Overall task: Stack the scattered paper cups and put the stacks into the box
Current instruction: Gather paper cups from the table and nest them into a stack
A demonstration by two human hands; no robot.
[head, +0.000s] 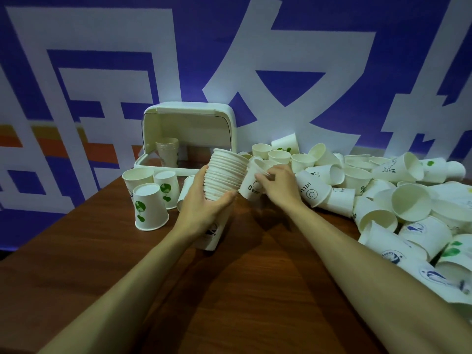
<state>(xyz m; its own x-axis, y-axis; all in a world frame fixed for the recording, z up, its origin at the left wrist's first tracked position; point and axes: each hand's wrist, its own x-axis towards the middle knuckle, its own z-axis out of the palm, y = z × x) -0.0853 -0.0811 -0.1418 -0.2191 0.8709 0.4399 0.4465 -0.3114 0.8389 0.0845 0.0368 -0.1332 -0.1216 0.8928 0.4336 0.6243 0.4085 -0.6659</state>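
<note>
My left hand [204, 203] grips a tall stack of white paper cups [224, 175], tilted with its open end up and to the right. My right hand [279, 186] holds a single paper cup [251, 183] by its rim, right beside the stack's top. A big heap of scattered paper cups [398, 200] covers the right side of the table. The white box [189, 121] stands open at the back, with a short stack of cups [167, 150] inside it.
Three upside-down cups with green prints [150, 198] stand left of my left hand. The wooden table [229, 290] runs to a blue and white banner wall [102, 60] close behind the box.
</note>
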